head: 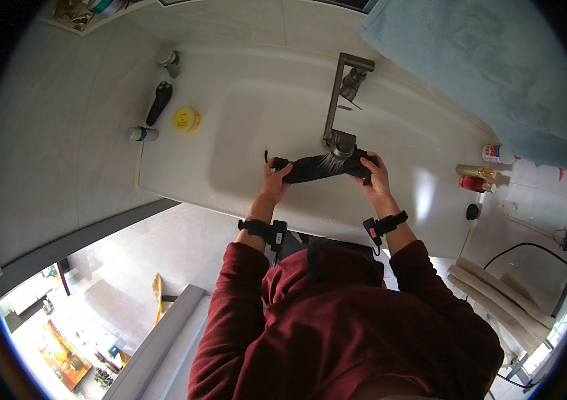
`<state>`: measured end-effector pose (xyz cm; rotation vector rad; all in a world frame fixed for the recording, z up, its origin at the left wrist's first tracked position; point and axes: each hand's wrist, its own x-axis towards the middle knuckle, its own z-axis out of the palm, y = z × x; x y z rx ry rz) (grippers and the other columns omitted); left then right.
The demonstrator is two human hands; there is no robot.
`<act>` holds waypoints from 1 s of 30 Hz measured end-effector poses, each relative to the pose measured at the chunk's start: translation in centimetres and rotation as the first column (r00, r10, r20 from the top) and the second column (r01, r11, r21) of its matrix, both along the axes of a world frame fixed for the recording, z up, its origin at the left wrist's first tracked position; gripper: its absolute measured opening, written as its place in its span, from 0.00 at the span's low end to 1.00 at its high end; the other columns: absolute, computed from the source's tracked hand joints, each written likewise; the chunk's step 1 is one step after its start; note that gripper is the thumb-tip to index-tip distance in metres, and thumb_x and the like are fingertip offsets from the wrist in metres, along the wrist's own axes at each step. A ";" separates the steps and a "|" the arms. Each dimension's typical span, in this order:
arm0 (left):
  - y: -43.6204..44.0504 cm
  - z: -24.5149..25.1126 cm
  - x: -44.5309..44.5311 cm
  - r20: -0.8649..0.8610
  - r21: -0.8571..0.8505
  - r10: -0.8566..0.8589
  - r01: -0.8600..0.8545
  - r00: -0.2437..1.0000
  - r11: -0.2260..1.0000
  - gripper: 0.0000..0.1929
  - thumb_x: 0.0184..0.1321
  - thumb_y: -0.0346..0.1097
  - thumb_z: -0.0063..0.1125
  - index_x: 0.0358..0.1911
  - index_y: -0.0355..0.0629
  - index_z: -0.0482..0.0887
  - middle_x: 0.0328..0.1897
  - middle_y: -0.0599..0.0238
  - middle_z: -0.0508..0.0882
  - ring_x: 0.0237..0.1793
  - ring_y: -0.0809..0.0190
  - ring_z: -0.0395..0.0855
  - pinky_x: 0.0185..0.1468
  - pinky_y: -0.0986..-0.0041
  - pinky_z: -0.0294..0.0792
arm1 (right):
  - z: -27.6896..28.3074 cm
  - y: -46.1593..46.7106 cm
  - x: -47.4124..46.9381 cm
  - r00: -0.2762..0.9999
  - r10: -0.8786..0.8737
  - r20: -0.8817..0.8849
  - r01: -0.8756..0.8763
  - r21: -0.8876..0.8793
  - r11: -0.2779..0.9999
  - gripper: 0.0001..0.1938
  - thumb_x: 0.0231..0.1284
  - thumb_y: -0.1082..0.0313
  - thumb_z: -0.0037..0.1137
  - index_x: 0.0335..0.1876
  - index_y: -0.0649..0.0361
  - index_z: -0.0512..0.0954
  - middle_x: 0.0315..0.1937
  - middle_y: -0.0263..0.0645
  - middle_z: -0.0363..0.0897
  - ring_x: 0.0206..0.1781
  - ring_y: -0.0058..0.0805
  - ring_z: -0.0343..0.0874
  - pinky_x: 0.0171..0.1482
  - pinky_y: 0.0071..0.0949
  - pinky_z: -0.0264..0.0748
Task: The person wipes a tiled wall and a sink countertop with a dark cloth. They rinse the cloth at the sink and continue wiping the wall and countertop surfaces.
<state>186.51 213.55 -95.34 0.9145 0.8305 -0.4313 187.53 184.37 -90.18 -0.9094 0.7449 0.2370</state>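
A black cloth item (308, 169) is stretched between my two hands over a white washbasin (248, 110). My left hand (276, 181) grips its left end, where a short dark cord or strap sticks up. My right hand (376, 176) grips its right end. A dark grey metal faucet (334, 100) reaches over the basin, and its head (342, 145) sprays water in thin jets onto the cloth between my hands. Part of the cloth's right side lies behind the faucet head.
On the basin's left ledge are an electric shaver (159, 103), a yellow round tub (186, 119) and small bottles (144, 133). Red (473, 184) and gold bottles (474, 171) stand at the right. A light blue towel (478, 65) hangs at upper right; beige towels (501, 305) hang at lower right.
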 end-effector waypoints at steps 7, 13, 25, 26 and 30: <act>0.3 -0.2 -1.5 -0.037 0.056 0.077 -0.075 0.996 0.996 0.36 0.60 0.30 0.65 0.72 0.48 0.61 0.57 0.58 0.79 0.53 0.60 0.79 0.53 0.66 0.72 | -3.1 -1.0 -1.8 0.959 0.277 -0.054 -0.268 -0.481 0.835 0.16 0.53 0.75 0.67 0.48 0.56 0.80 0.42 0.35 0.81 0.41 0.25 0.79 0.42 0.26 0.77; -0.8 1.8 -2.5 0.058 -0.462 -0.062 0.081 0.996 0.883 0.20 0.69 0.35 0.53 0.62 0.38 0.76 0.55 0.59 0.83 0.54 0.57 0.82 0.61 0.63 0.74 | -2.7 -1.1 -4.1 0.717 0.672 -0.187 -0.666 -0.469 0.581 0.15 0.58 0.73 0.62 0.52 0.58 0.80 0.38 0.35 0.80 0.37 0.21 0.79 0.40 0.23 0.77; -4.3 4.5 -2.9 0.191 -0.433 -0.081 0.158 0.978 0.888 0.22 0.67 0.30 0.53 0.65 0.39 0.73 0.57 0.60 0.82 0.54 0.59 0.82 0.59 0.65 0.75 | -2.9 1.6 -5.3 0.392 0.767 -0.507 -0.504 -0.816 -0.282 0.23 0.58 0.78 0.53 0.61 0.55 0.74 0.58 0.50 0.75 0.56 0.52 0.78 0.56 0.46 0.77; -3.7 4.3 -2.6 0.210 -0.376 -0.074 0.151 0.975 0.914 0.22 0.67 0.30 0.53 0.65 0.40 0.73 0.57 0.60 0.82 0.54 0.59 0.82 0.59 0.65 0.75 | -3.1 1.4 -5.3 0.414 0.763 -0.496 -0.506 -0.822 -0.260 0.23 0.58 0.79 0.54 0.61 0.54 0.74 0.57 0.50 0.74 0.56 0.53 0.77 0.56 0.46 0.77; -1.3 2.7 -1.5 0.241 -0.149 -0.047 0.085 0.969 0.985 0.20 0.65 0.26 0.55 0.61 0.43 0.78 0.52 0.61 0.84 0.54 0.60 0.82 0.59 0.70 0.73 | -4.2 -0.3 -4.3 0.553 0.708 -0.438 -0.464 -0.868 -0.175 0.18 0.55 0.79 0.56 0.52 0.52 0.78 0.52 0.50 0.74 0.53 0.55 0.76 0.51 0.46 0.78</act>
